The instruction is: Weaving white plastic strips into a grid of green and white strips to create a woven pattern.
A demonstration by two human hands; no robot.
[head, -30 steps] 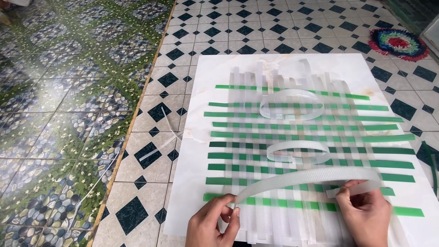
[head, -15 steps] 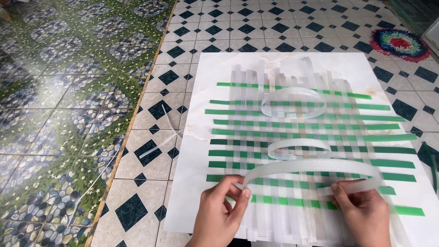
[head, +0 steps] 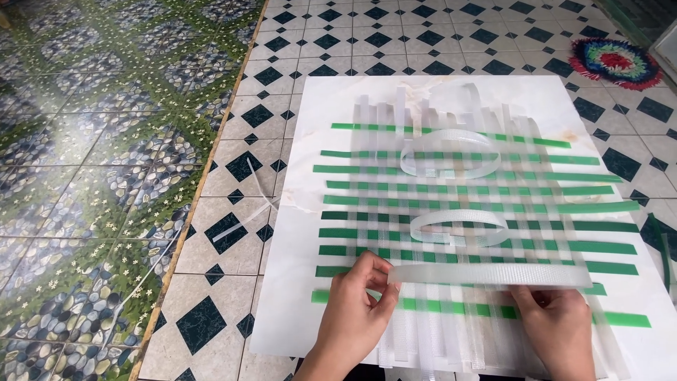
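Note:
A weave of green horizontal strips [head: 465,206] and clear white vertical strips lies on a white board [head: 310,212] on the floor. My left hand [head: 356,310] pinches the left end of a clear textured plastic strip [head: 486,274]. My right hand [head: 553,326] holds the same strip near its right end. The strip stretches nearly straight across the lower rows of the weave. Two curled loops of clear strip [head: 451,152] [head: 458,229] rest on the weave farther up.
The board sits on black-and-white diamond tiles [head: 233,169]. Green pebble-patterned tiles [head: 92,162] lie to the left. A loose clear strip [head: 240,220] trails off the board's left edge. A colourful round mat [head: 612,60] lies at the far right.
The strip between my hands was arched upward and now lies flatter and straighter. Both hands have shifted slightly upward over the lower rows.

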